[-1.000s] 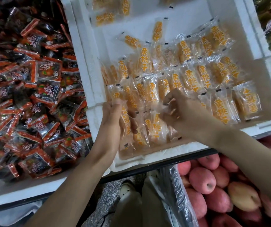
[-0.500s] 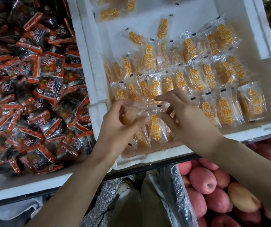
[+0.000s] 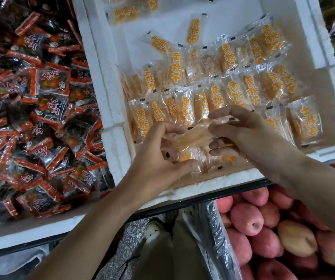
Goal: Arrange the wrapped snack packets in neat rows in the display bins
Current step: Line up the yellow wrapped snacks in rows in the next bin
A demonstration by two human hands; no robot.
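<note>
A white foam bin (image 3: 112, 110) holds several clear packets with orange print, lying in rough rows (image 3: 233, 93). Over its near left corner, both hands hold one clear packet of yellow dried fruit (image 3: 190, 135) stretched sideways between them. My left hand (image 3: 162, 152) pinches its left end between thumb and fingers. My right hand (image 3: 243, 132) pinches its right end, fingers curled. More packets (image 3: 190, 158) lie under the hands, partly hidden.
A second foam bin on the left is heaped with black and red packets (image 3: 31, 110). Pink apples (image 3: 263, 229) lie in a plastic-lined crate at lower right. A dark shelf rail (image 3: 192, 201) runs below the bins. My shoe (image 3: 154, 229) stands on speckled floor.
The hands lifted one packet out of the near row and pulled it out flat between them. The view has shifted slightly, so the bins sit further right in frame.
</note>
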